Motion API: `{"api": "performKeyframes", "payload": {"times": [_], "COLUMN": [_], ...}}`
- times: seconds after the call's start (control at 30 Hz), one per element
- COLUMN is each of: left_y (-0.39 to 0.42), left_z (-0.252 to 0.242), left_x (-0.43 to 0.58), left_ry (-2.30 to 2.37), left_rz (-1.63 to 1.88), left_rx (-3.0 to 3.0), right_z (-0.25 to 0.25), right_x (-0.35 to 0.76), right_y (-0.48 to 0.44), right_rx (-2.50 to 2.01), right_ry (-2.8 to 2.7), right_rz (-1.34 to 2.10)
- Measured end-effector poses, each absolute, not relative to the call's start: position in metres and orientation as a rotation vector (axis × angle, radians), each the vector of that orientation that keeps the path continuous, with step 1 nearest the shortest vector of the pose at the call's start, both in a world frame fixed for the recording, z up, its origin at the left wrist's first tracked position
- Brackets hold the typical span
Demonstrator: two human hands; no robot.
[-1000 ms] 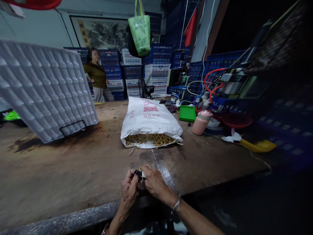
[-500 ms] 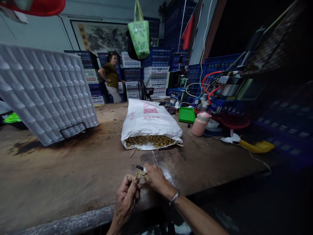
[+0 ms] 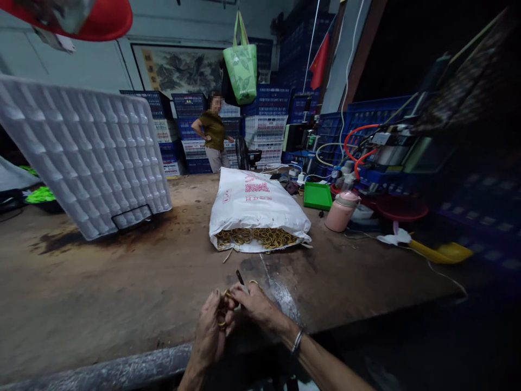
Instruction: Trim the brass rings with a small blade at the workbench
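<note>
My left hand (image 3: 212, 326) is curled around several small brass rings (image 3: 222, 324) at the near edge of the worn workbench (image 3: 122, 282). My right hand (image 3: 255, 305) meets it fingertip to fingertip and pinches a small dark tool (image 3: 240, 277) that points up; one loose brass ring (image 3: 253, 282) lies just beyond its knuckles. Farther back, a white sack (image 3: 256, 203) lies on its side, its open mouth spilling more brass rings (image 3: 256, 237) toward me.
A white moulded tray (image 3: 85, 157) leans at the left. To the right stand a green box (image 3: 318, 195), a pink bottle (image 3: 341, 210), a yellow scoop (image 3: 442, 252) and a machine with red hoses (image 3: 382, 144). A person (image 3: 214, 133) stands by stacked blue crates behind.
My hands have come together again, the left closing over the rings and the dark tool tipping upright. The person at the back has walked right. My view has shifted slightly.
</note>
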State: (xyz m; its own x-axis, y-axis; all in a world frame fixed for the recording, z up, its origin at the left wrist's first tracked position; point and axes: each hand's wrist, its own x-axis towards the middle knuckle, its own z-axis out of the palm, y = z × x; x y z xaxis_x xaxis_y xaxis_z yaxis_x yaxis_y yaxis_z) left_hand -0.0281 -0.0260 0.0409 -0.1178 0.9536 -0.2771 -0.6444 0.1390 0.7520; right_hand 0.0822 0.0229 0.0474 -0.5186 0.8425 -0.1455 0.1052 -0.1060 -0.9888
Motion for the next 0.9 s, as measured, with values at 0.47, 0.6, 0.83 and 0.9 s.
{"api": "performKeyframes", "payload": {"times": [0.47, 0.6, 0.83, 0.9], "left_y": [-0.03, -0.031, -0.032, -0.032], "left_z": [0.031, 0.031, 0.036, 0.034], "left_x": [-0.032, -0.032, -0.031, -0.031], "left_ry": [0.964, 0.972, 0.929, 0.941], "left_rz": [1.472, 1.414, 1.345, 1.345], "left_rx": [0.476, 0.492, 0.511, 0.514], "right_z": [0.058, 0.056, 0.05, 0.049], "right_x": [0.08, 0.079, 0.078, 0.079], "right_y": [0.02, 0.02, 0.02, 0.02], "right_rx": [-1.022, -1.027, -1.099, -1.13], "right_ry": [-1.828, -1.832, -1.895, -1.956], "right_rz": [1.165, 1.128, 1.018, 0.956]}}
